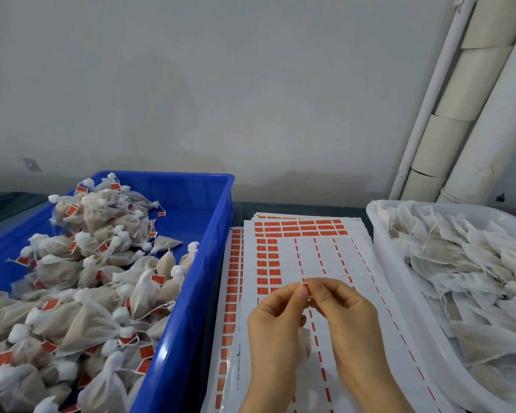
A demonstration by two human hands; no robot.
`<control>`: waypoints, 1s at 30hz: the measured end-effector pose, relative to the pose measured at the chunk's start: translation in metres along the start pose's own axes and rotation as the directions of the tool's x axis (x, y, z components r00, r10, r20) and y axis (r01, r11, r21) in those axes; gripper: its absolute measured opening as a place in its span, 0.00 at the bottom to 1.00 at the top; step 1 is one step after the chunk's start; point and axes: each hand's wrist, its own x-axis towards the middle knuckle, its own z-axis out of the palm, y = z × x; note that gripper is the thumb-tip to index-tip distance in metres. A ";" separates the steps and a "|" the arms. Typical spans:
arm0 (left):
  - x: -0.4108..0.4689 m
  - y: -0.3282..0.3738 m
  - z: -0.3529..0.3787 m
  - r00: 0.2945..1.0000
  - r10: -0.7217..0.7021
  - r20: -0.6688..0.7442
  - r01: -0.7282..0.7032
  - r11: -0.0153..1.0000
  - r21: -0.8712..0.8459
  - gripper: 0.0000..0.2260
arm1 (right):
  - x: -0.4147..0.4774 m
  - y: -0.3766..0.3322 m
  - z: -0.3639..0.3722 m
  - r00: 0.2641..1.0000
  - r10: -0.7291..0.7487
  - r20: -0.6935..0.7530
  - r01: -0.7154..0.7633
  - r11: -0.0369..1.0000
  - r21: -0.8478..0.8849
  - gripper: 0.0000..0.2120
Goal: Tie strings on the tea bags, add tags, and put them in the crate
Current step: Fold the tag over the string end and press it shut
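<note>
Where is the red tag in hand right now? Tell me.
In the head view, the red tag sits low centre, pinched between the left hand and right hand above the sticker sheets, between the blue crate and the white tub.

Crate (218, 234) at left, tagged tea bags (87, 263) heaped in it. Tag sheets (325, 257) stacked in middle, between crate and tub (380, 242), overlapping one another. Tub at right, untied tea bags (465, 263) lying in it. Left hand (274, 320) and right hand (344, 311) side by side over near part of sheets, both pinching tag (305, 286). Tea bag (305, 344) possibly hanging below left hand. Wall (221, 84) behind all; pipes (471, 99) at back right, behind tub.
</note>
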 end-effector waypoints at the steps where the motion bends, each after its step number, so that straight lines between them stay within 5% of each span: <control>1: 0.001 0.000 -0.002 1.000 0.019 0.022 -0.020 0.999 0.027 0.07 | -0.001 0.000 -0.001 1.000 0.005 0.004 -0.005 1.000 0.008 0.03; 9: 0.006 0.012 -0.004 0.972 0.209 0.106 -0.231 0.935 0.268 0.06 | -0.005 -0.015 -0.003 0.998 -0.064 0.017 0.064 0.997 0.039 0.11; 14: 0.002 0.054 -0.008 0.959 0.282 0.042 -0.281 0.912 0.298 0.03 | -0.002 -0.021 -0.016 0.994 -0.100 -0.052 0.103 0.994 0.047 0.17; 18: -0.007 0.113 -0.024 0.898 0.422 0.124 -0.440 0.847 0.299 0.06 | -0.002 -0.011 -0.035 0.993 -0.028 -0.116 0.038 0.996 0.086 0.10; 21: -0.003 0.157 -0.040 0.834 0.532 0.144 -0.543 0.750 0.376 0.04 | -0.008 0.001 -0.050 0.994 -0.001 -0.107 0.011 0.996 0.094 0.15; 30: 0.076 0.186 -0.126 0.895 0.431 -0.115 -0.313 0.790 0.527 0.06 | -0.035 0.007 -0.096 0.999 -0.003 -0.046 0.005 0.999 0.052 0.17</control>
